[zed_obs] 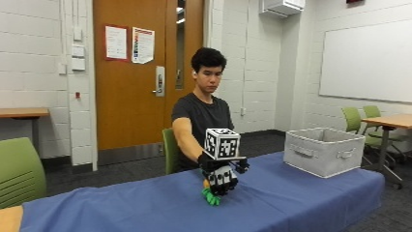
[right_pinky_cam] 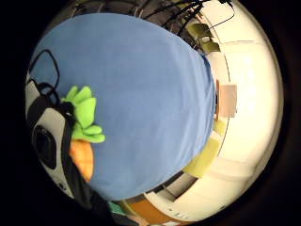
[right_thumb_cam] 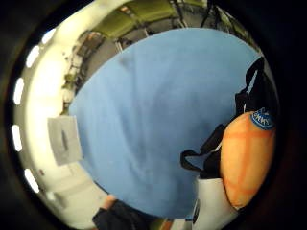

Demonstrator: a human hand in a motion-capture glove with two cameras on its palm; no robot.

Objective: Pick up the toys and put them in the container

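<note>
Now one carrot toy [zed_obs: 210, 195] grasped in gloved right grip [zed_obs: 222, 177], above blue table [zed_obs: 128, 208], one grey container [zed_obs: 324, 150] apart.

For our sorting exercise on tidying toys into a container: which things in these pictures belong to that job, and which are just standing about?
Belong to the job:
- plush carrot toy, orange with green leaves, held in the gloved right hand
- grey fabric container at the table's far end
- blue-covered table

Just standing about:
- green chairs
- whiteboard
- wooden door
</note>
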